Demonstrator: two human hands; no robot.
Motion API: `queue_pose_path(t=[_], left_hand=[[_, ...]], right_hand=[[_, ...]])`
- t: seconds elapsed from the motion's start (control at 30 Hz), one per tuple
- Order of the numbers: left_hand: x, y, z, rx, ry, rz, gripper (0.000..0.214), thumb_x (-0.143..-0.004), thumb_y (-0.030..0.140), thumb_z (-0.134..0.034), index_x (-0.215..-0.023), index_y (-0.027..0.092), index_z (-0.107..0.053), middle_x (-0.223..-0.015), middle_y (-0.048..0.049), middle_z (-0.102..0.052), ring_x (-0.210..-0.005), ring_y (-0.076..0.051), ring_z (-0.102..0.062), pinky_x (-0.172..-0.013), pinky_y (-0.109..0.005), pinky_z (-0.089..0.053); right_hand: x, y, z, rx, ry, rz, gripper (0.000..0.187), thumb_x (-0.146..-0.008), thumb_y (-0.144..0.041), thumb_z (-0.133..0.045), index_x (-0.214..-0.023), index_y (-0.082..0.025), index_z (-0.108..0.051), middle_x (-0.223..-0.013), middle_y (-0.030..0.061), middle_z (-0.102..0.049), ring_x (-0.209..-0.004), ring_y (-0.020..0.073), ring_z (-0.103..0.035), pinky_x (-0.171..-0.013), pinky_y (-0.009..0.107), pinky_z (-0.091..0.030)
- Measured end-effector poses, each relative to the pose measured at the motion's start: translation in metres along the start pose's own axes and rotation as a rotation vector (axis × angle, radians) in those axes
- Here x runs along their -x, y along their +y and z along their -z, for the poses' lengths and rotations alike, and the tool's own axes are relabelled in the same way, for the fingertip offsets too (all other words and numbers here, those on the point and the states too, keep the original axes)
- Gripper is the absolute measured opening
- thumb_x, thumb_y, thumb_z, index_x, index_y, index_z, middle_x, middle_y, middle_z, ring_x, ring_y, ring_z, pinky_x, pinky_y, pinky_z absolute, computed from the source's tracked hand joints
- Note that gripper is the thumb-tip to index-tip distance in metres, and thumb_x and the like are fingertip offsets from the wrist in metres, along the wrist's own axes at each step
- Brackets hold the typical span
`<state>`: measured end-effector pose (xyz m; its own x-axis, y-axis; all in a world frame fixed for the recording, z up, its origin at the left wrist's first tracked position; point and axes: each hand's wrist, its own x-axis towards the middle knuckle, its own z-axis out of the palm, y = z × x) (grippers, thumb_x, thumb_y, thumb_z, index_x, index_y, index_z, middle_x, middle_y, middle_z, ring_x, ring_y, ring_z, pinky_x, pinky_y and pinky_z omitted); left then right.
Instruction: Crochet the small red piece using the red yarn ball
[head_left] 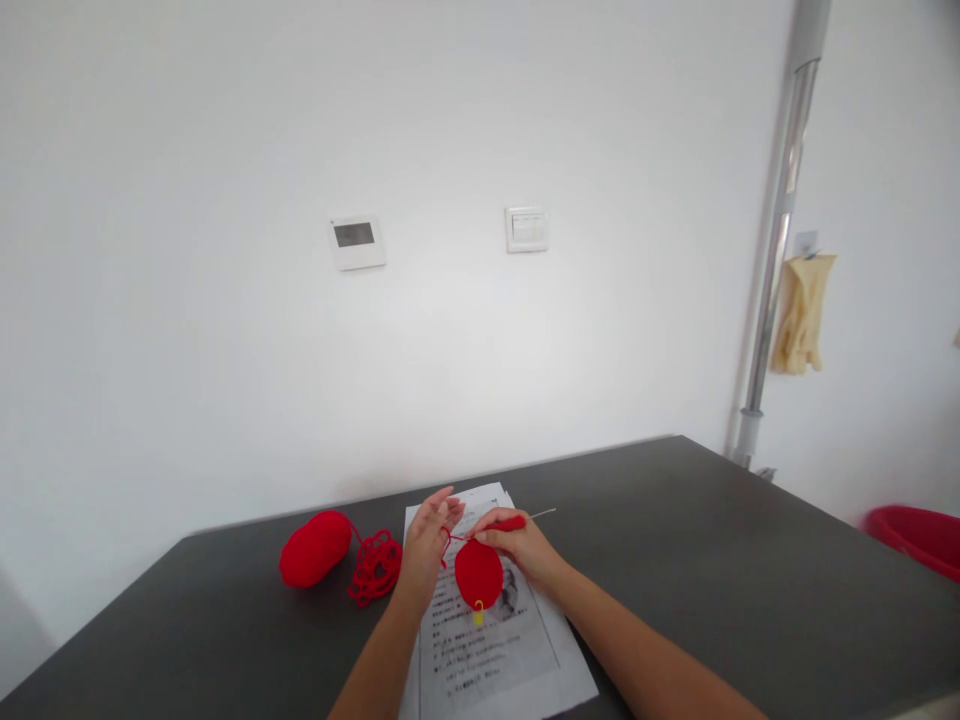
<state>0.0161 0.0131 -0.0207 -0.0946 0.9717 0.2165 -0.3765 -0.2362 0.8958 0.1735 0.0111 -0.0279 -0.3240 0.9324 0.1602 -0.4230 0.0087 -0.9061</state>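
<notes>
My right hand [523, 545] grips a crochet hook [511, 523] with a red handle and a thin shaft poking out to the right. Its fingertips also pinch the top edge of a round red crocheted piece [478, 575]. From the bottom of that piece hangs a yellow stitch marker [478, 616]. A strand of red yarn [448, 545] runs from the piece to my left hand [429, 535], which holds it with the upper fingers stretched out. Where exactly the yarn passes between the fingers is hidden.
Under both hands lie printed sheets [495, 680] on a dark table [675, 560]. A red yarn ball [315, 549] and a loose tangle of yarn [376, 567] sit to the left. Behind is a white wall [450, 350]; at right are a metal pole [780, 240] and a red basin [915, 535].
</notes>
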Motion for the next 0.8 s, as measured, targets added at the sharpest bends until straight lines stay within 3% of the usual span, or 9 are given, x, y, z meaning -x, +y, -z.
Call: queue_pose_path(t=[0.1,0.23,0.4,0.53,0.67,0.8], left_hand=[[0.001,-0.006,0.002,-0.241,-0.002,-0.061,0.034,-0.07,0.04,-0.07,-0.096,0.02,-0.067,-0.092,-0.0058,-0.068,-0.095,-0.024,-0.061,-0.093,-0.039,-0.042],[0.005,-0.002,0.004,-0.498,-0.05,-0.143,0.019,-0.074,0.041,-0.066,-0.076,0.021,-0.065,-0.08,-0.0021,-0.063,-0.084,-0.022,-0.056,-0.086,-0.036,-0.038],[0.007,0.003,0.005,-0.66,-0.123,-0.126,0.03,-0.078,0.042,-0.059,-0.056,0.022,-0.058,-0.061,0.0001,-0.054,-0.066,-0.021,-0.047,-0.072,-0.033,-0.036],[0.007,0.002,0.003,-0.642,-0.165,-0.036,0.036,-0.077,0.045,-0.059,-0.05,0.022,-0.057,-0.053,0.0,-0.055,-0.059,-0.02,-0.047,-0.068,-0.033,-0.037],[0.006,0.002,-0.003,-0.496,-0.222,0.062,0.035,-0.077,0.049,-0.057,-0.068,0.017,-0.071,-0.068,-0.0054,-0.069,-0.072,-0.024,-0.06,-0.076,-0.035,-0.043],[0.007,0.003,-0.007,-0.312,-0.289,0.158,0.034,-0.07,0.042,-0.068,-0.089,0.015,-0.074,-0.084,-0.0084,-0.075,-0.081,-0.025,-0.065,-0.081,-0.036,-0.046]], right_hand=[[-0.003,-0.001,0.004,0.02,0.065,0.038,0.02,-0.056,-0.028,-0.081,-0.068,-0.015,-0.072,-0.064,0.0006,-0.069,-0.06,0.0134,-0.06,-0.061,0.025,-0.044],[-0.006,0.0,0.008,0.043,0.118,0.08,0.021,-0.057,-0.031,-0.081,-0.068,-0.016,-0.071,-0.063,0.0002,-0.068,-0.059,0.0134,-0.058,-0.059,0.024,-0.043],[-0.008,0.002,0.009,0.076,0.131,0.115,0.02,-0.058,-0.032,-0.08,-0.068,-0.016,-0.071,-0.064,0.0006,-0.068,-0.06,0.0141,-0.059,-0.061,0.025,-0.043],[-0.006,-0.001,0.008,0.103,0.114,0.149,0.019,-0.06,-0.032,-0.078,-0.068,-0.017,-0.071,-0.065,0.0008,-0.068,-0.062,0.0145,-0.059,-0.062,0.026,-0.044],[-0.004,-0.005,0.006,0.127,0.07,0.169,0.019,-0.061,-0.032,-0.078,-0.068,-0.016,-0.072,-0.065,0.0013,-0.069,-0.063,0.0152,-0.06,-0.064,0.027,-0.045],[-0.004,-0.005,0.003,0.142,0.057,0.193,0.017,-0.062,-0.032,-0.078,-0.069,-0.017,-0.072,-0.068,0.0016,-0.07,-0.068,0.0165,-0.063,-0.069,0.028,-0.047]])
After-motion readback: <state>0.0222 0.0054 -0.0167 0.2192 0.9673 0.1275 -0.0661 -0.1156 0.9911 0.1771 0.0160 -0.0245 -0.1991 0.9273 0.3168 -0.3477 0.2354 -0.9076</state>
